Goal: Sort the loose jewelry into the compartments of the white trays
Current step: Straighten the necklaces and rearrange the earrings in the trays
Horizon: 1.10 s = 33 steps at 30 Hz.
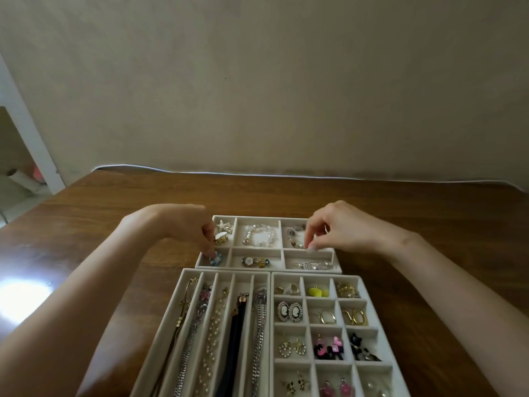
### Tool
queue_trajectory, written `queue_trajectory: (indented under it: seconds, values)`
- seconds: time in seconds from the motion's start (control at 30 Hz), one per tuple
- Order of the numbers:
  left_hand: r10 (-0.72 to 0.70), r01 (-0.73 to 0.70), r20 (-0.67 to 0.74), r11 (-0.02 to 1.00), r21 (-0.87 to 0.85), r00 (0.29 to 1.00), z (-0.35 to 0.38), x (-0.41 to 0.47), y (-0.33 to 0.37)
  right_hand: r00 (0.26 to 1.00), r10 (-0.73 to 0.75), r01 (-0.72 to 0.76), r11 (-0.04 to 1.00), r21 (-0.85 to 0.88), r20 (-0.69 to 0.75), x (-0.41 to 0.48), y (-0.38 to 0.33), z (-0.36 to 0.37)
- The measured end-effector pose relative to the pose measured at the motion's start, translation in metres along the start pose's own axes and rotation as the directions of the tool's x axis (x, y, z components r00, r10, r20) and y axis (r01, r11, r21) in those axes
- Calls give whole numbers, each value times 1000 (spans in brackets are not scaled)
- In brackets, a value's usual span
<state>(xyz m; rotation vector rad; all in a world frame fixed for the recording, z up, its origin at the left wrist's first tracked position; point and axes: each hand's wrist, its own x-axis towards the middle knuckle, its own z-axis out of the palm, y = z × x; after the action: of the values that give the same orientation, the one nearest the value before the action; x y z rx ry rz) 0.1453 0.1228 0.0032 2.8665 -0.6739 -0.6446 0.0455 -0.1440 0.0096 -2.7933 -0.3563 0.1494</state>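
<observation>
While the necklace tray and earring tray are running off the bottom edge, the left hand is hiding the far tray's left corner. Its fingers are curling down onto a blue ring in the near-left compartment; the grip is unclear. The right hand's fingers are pressing together beside a bracelet, and anything between them is too small to tell.

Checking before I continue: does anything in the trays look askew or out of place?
Yes. In the far tray, the divider at the fingertips of the right hand looks raised: its right end stands above the rim, unlike the others.
</observation>
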Motion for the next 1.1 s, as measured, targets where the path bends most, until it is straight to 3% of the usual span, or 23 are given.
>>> queue_trajectory:
  seconds: [0.13,0.27,0.4,0.5,0.6,0.8,0.93,1.1]
  values:
    - [64,-55,-129,996,75,990,-6,-9,10,999,36,-35,991,-126,5,-18,11,10]
    - [149,-130,-279,988,85,949,-11,-26,32,995,6,-25,981,-192,-103,-24,10,24]
    - [203,-188,-335,979,77,920,-1,-40,38,985,2,-42,972,-233,-171,-24,9,27]
    - [236,-229,-353,972,61,905,11,-57,34,972,-21,-33,973,-227,-235,-27,2,25]
    - [252,-277,-410,961,-4,877,25,-76,28,943,-120,94,991,-99,-310,-29,-17,24]
    - [307,-354,-412,934,-41,858,51,-111,37,944,-304,309,951,26,-129,-20,-66,36]
    - [320,-358,-390,933,-28,864,59,-117,38,959,-280,273,954,-122,-44,-9,-88,46]
    - [193,-302,-536,945,-123,822,63,-107,29,981,-194,191,938,-290,18,0,-106,50]
